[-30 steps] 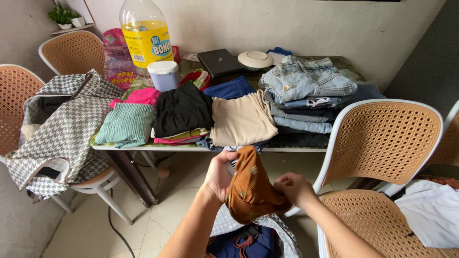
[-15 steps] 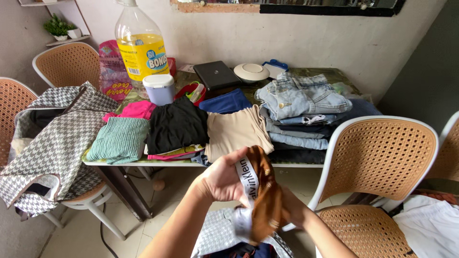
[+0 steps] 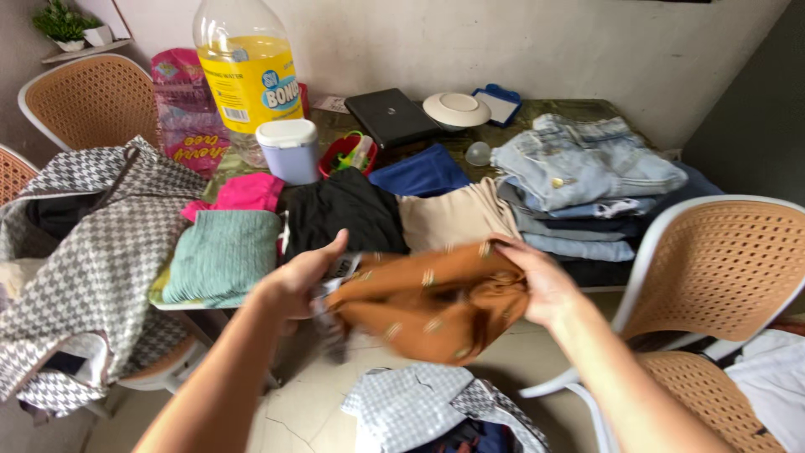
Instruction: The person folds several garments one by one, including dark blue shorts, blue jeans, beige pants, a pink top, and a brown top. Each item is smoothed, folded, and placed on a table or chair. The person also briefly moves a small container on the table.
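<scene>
My left hand (image 3: 300,277) and my right hand (image 3: 539,283) hold a brown patterned garment (image 3: 428,300) stretched out between them, just in front of the table's near edge. A white waistband shows at its left end, under my left thumb. Behind it on the table (image 3: 587,109) lie folded clothes: a green piece (image 3: 222,254), a black piece (image 3: 344,210), a beige piece (image 3: 453,216) and a stack of denim (image 3: 587,168).
A houndstooth bag (image 3: 92,252) rests on a chair at the left. Another houndstooth bag (image 3: 428,407) with clothes sits below my hands. A wicker chair (image 3: 721,260) stands at the right. A big yellow bottle (image 3: 247,75), a white jar (image 3: 289,149) and a laptop (image 3: 390,116) occupy the table's back.
My hands have moved apart and up toward the table, spreading the bunched brown garment out flat between them. The view has shifted to the right.
</scene>
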